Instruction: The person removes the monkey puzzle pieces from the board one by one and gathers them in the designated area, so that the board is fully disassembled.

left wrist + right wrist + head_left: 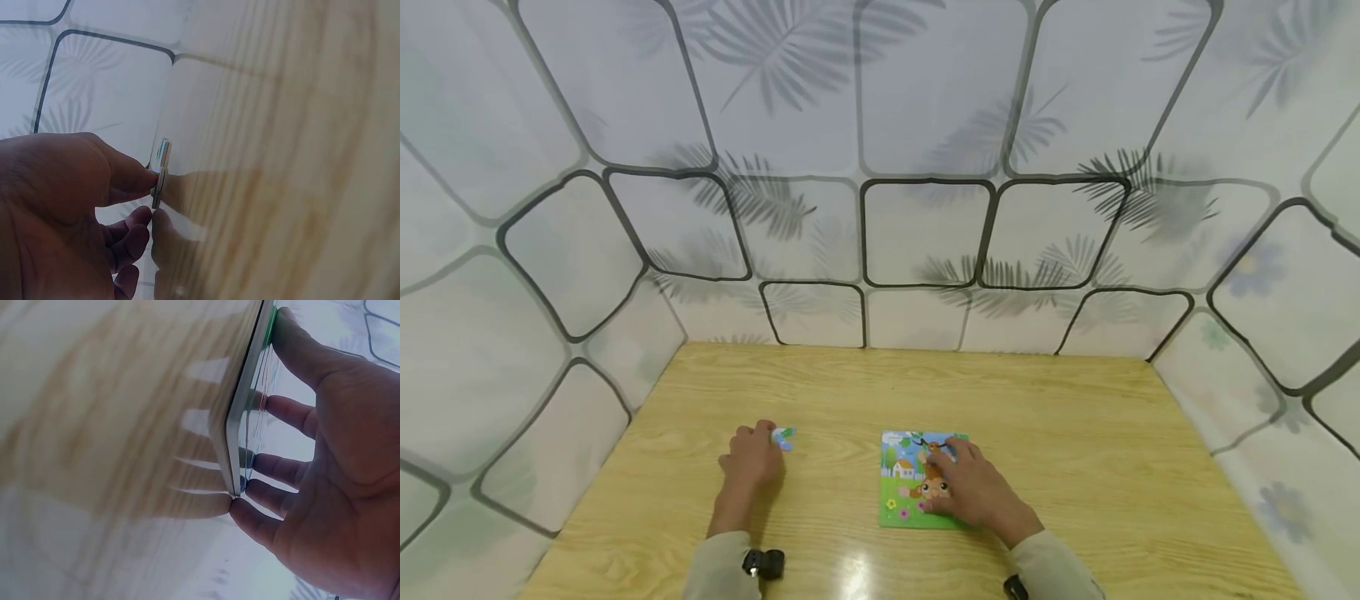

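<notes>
A square picture puzzle board (904,508) lies on the wooden table, showing a monkey, a small house and flowers on green grass. My right hand (973,487) spreads over its right half and covers part of the picture. In the right wrist view, the fingertips (265,464) rest on the board's face (250,419), with the little finger at its corner. To the left, my left hand (752,457) pinches a small blue-and-green puzzle piece (784,438) low over the table. The left wrist view has the thumb against the piece (160,178), seen edge-on, with the other fingers curled below.
The pale wooden table (835,392) is glossy and reflects the hands. A patterned white curtain (917,233) encloses its back and both sides. Dark wrist straps (763,563) sit over the light sleeves.
</notes>
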The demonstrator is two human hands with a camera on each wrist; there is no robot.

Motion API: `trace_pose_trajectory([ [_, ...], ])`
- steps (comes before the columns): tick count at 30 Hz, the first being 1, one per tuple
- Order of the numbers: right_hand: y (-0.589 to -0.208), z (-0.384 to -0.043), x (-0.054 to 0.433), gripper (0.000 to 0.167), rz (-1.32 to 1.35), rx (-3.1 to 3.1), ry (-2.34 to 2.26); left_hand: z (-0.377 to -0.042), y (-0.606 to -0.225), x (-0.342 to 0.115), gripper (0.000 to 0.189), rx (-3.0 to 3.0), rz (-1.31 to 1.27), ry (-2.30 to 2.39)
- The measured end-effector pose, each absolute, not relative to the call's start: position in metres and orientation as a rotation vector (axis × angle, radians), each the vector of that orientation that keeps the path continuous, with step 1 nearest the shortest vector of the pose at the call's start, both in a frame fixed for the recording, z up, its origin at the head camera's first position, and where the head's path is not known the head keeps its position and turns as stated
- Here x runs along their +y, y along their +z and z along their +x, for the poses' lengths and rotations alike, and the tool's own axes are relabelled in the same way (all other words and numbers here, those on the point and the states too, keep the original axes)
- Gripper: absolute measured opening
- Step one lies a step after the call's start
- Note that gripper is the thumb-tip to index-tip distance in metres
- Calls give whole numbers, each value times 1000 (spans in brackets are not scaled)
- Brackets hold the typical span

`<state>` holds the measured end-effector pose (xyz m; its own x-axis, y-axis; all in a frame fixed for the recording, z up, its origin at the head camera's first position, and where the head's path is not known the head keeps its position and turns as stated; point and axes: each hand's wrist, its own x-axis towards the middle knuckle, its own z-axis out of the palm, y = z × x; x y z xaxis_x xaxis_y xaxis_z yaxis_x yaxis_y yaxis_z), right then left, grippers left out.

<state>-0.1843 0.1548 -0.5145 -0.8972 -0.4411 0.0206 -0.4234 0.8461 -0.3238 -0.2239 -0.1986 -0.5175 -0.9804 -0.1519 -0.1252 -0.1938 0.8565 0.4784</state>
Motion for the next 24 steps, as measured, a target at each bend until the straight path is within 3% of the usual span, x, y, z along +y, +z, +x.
trace_pose_trajectory([
  [8,-516,-184,157,65,-692,2957,-508,-220,-513,-183,45,2984,-205,904],
  [24,-518,-181,164,74,-471,2980,-551,-213,-513,-57,27,3043,248,876],
])
